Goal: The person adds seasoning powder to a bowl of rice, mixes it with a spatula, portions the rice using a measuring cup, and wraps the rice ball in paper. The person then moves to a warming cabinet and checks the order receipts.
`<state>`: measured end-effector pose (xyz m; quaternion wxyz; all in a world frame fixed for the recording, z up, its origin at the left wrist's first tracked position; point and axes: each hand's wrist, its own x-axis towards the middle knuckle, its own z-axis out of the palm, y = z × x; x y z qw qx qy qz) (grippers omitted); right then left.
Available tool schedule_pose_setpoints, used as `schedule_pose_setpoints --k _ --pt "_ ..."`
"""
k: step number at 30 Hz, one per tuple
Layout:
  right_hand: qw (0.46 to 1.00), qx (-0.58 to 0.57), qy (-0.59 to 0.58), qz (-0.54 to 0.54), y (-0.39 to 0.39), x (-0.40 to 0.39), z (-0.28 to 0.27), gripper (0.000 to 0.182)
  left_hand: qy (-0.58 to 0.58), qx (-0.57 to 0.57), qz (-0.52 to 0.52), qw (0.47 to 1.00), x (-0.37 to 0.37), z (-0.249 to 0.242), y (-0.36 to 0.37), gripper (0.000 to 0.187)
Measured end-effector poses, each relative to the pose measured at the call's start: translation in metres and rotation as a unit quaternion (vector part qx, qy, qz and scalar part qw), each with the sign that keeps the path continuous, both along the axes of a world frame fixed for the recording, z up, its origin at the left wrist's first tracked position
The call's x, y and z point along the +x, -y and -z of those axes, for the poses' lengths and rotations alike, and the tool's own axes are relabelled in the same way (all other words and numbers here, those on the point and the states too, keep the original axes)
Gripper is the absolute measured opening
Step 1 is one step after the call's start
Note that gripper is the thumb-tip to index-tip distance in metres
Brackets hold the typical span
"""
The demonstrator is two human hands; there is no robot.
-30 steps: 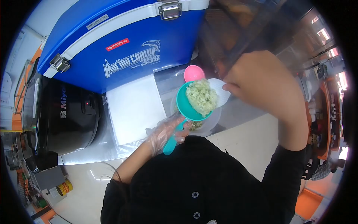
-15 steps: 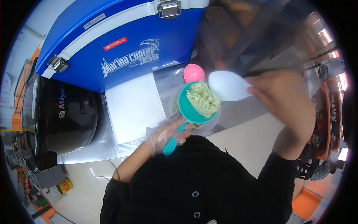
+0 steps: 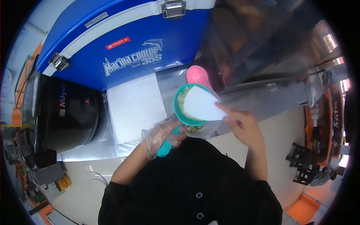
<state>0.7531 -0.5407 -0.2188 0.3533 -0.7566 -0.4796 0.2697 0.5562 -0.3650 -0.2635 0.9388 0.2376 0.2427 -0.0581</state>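
Observation:
My left hand (image 3: 164,135), in a clear plastic glove, is closed round the handle of a teal scoop (image 3: 177,103) whose round bowl faces up. Pale green rice (image 3: 181,98) shows along the left side of that bowl. My bare right hand (image 3: 243,125) grips a white rice paddle (image 3: 200,104), its flat blade lying over the scoop's bowl and hiding much of the rice. Beneath the scoop stands a translucent bowl (image 3: 212,129) with more greenish food at its bottom. A pink scoop (image 3: 197,75) sits just behind it.
White paper sheets (image 3: 135,107) lie on the metal counter (image 3: 255,105) to the left. A blue cooler box (image 3: 131,48) rises behind them. A black rice cooker (image 3: 69,116) stands at far left, and a dark-framed clear panel (image 3: 262,41) at back right.
My right hand has swung left and inward, bringing the paddle from beside the scoop to over its bowl. The heaped rice now looks flatter and mostly covered. The left hand shifted slightly left.

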Motion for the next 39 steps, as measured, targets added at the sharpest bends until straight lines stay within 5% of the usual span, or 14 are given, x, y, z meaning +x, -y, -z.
schedule_pose_setpoints --k 7,11,13,16,18,20,23,27,29,32,39 --pt "0.987 -0.145 0.062 -0.025 -0.008 0.001 -0.028 0.035 -0.044 -0.111 -0.008 0.993 0.000 0.013 0.008 0.016" --pt "0.996 0.078 -0.010 -0.031 0.008 0.034 -0.006 0.038 -0.074 -0.064 0.003 0.995 -0.002 0.005 0.003 0.014" --pt "0.997 0.052 -0.006 -0.051 0.007 0.035 -0.018 0.039 -0.076 -0.079 -0.021 0.994 -0.004 0.005 0.000 0.016" --pt "0.998 -0.033 0.046 0.008 0.001 0.028 -0.031 0.041 -0.065 0.089 -0.008 0.994 -0.004 -0.014 -0.003 0.016" --pt "0.988 0.070 0.062 0.127 0.010 0.046 -0.030 0.032 -0.014 0.053 -0.054 0.997 -0.010 0.000 -0.011 0.015" --pt "0.986 -0.037 0.120 0.107 0.018 0.058 -0.046 0.022 -0.004 0.035 -0.072 0.997 -0.016 0.018 -0.022 0.016" --pt "0.953 -0.062 0.288 -0.071 -0.008 0.043 -0.032 0.016 -0.035 0.038 -0.079 0.996 -0.013 0.039 -0.029 0.018" --pt "0.877 -0.228 0.414 -0.088 -0.049 0.008 0.023 0.021 0.035 0.045 -0.081 0.995 -0.005 0.038 -0.025 0.018" --pt "0.866 -0.290 0.393 -0.109 -0.068 -0.001 0.045 0.017 0.097 0.027 -0.056 0.993 -0.008 0.055 -0.030 0.019" --pt "0.911 -0.189 0.333 -0.152 -0.077 0.005 0.070 0.012 0.062 0.072 -0.003 0.995 0.001 0.052 -0.035 0.021" --pt "0.913 -0.247 0.247 -0.212 -0.100 0.004 0.074 0.016 0.120 0.047 -0.025 0.991 -0.005 0.069 -0.033 0.024"
